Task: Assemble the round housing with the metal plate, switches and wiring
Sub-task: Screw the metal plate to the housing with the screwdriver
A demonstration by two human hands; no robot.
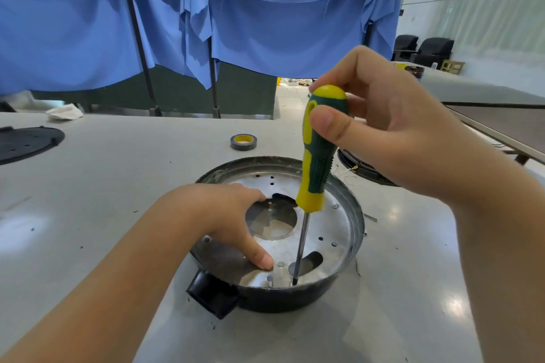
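Item one, the table (pixel 103 215): pale grey, filling the lower frame, with blue cloth (pixel 265 23) hung across the top.

Item two, the round housing (pixel 358 224): dark bowl, lower centre of the frame, black rectangular socket at its lower left rim.

Item three, the metal plate (pixel 333 227): bright disc seated inside the housing, large hole at its middle, small holes and slots round it.

Item four, my right hand (pixel 392 132), right of centre: fingers and thumb curled round the top of the screwdriver (pixel 320 150). Its long axis runs near upright, tip down at the plate's near edge, directly below this hand.

Item five, my left hand (pixel 230 215), lower centre: fingers flat, pressing the plate, thumb tip just left of the shaft.

Item six, a tape roll (pixel 243 141), mid frame beyond the housing.

Judgement: next comes turning a screw; I cannot make out the screw head itself.
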